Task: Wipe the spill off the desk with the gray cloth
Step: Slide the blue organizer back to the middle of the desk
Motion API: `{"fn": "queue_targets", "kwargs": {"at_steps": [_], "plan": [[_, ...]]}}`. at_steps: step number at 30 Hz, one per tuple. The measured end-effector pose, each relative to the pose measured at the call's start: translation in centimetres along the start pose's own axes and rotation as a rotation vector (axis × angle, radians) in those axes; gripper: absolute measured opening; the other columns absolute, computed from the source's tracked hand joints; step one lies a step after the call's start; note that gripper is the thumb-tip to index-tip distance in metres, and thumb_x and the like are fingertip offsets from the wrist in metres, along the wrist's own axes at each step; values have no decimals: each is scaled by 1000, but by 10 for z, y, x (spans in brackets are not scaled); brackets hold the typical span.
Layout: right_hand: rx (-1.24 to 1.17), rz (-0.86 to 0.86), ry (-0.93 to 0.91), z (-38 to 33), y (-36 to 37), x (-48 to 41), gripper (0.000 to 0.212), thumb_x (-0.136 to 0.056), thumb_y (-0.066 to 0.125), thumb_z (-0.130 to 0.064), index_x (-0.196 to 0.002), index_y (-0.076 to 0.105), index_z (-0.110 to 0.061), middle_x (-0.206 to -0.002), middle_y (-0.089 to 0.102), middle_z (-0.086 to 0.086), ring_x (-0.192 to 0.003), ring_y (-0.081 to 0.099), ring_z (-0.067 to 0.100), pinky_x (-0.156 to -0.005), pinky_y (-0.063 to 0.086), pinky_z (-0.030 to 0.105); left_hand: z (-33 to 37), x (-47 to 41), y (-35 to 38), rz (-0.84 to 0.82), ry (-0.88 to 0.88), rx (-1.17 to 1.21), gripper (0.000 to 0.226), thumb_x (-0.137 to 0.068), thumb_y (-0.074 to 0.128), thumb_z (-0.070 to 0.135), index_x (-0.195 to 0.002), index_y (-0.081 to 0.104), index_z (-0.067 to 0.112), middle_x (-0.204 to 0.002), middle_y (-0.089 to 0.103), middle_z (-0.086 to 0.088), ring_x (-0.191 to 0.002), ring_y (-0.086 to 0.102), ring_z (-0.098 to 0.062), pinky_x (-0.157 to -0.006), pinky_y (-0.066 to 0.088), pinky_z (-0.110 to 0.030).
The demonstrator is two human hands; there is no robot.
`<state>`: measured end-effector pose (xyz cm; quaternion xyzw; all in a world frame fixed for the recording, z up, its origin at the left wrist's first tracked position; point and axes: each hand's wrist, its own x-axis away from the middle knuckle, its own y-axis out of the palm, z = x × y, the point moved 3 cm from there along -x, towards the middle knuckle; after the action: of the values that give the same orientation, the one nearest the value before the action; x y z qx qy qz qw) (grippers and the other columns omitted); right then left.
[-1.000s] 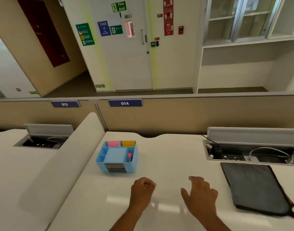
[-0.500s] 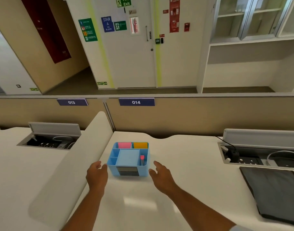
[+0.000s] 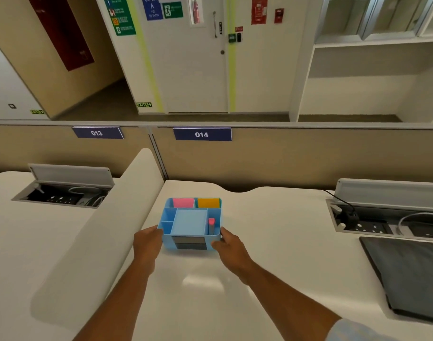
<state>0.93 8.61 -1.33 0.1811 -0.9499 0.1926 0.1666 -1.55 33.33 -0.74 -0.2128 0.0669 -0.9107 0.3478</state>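
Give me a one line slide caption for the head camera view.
Both hands, left and right, grip the blue desk organizer by its sides on the white desk.

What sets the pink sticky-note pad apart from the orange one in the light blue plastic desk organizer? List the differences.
The pink sticky-note pad fills the back-left compartment of the light blue plastic desk organizer; the orange sticky-note pad fills the back-right. One is pink, the other orange. Both stand alike, side by side.

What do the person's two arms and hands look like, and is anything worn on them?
Both forearms are bare, and the left hand and right hand wear no gloves. No ring, watch or bracelet shows in this view. Only at the bottom right corner, a bit of a light blue sleeve covers the right upper arm. The left arm leaves the picture without any sleeve showing.
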Motion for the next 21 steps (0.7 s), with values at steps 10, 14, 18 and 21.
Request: {"fn": "queue_targets", "kwargs": {"at_steps": [10, 14, 18, 21], "plan": [[-49, 89, -44, 27, -56, 27, 58, -105, 58, -24, -158, 35, -28, -146, 57, -1, -130, 57, 18, -106, 55, 34, -6, 48, 49, -45, 26, -6, 11, -92, 71, 19, -93, 67, 9, -83, 69, -12, -74, 62, -20, -62, 47, -30], [-32, 156, -78, 48, -106, 52, 56, -105, 58, -21, -156, 39, -32, -139, 61, -9, -126, 59, 14, -103, 54, 29, -7, 90, 94, -70, 46, -12, 8, -92, 67, 16, -85, 64, 14, -77, 66, -9, -70, 61, -19, -57, 45, -26], [-44, 238, -57, 71, -157, 81, 55, -106, 57, -21, -157, 37, -30, -143, 60, -5, -131, 57, 17, -109, 53, 35, -10, 135, 146, -116, 68, -12, 14, -93, 63, 15, -80, 64, 17, -72, 65, -4, -65, 59, -16, -54, 43, -24], [-45, 305, -43, 88, -194, 101, 52, -107, 55, -20, -156, 40, -27, -142, 62, -2, -132, 57, 19, -113, 51, 46, -11, 165, 185, -174, 81, -17, 15, -97, 63, 18, -82, 64, 21, -77, 68, -5, -70, 63, -17, -55, 45, -24]]}}
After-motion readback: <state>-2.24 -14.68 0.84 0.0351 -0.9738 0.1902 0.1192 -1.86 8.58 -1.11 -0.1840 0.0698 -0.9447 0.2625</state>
